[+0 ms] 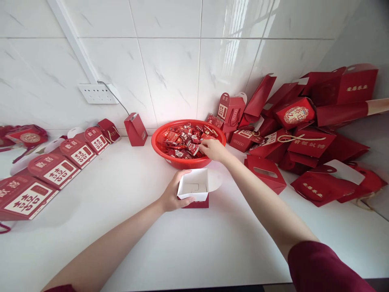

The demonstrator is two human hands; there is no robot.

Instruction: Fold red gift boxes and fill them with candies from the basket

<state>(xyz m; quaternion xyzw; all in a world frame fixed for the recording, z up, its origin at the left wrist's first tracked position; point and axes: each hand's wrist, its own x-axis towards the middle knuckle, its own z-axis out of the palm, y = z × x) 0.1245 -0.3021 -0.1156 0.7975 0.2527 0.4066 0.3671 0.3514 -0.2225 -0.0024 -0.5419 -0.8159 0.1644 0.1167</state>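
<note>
Two bare hands at a table (152, 243), seen by a bystander. The left grip (170, 195) is closed around the left side of a red box (193, 184), white inside, its mouth upward and its round flap (215, 183) spread to the right. Just beyond the box stands a red basket (182, 164) of wrapped packets (178, 140). The right grip (215, 150) reaches over the basket's near right part, fingertips down at the packets; whether they pinch one cannot be told. Left of the left grip runs a row of red boxes (62, 172); right of the right grip lies a heap of red boxes (299, 140). Good handling, as judged here: light left pressure, since thin card could buckle; right fingertips closing on a wrapper's edge, wrist above the rim; forearm clear of the flap.
</note>
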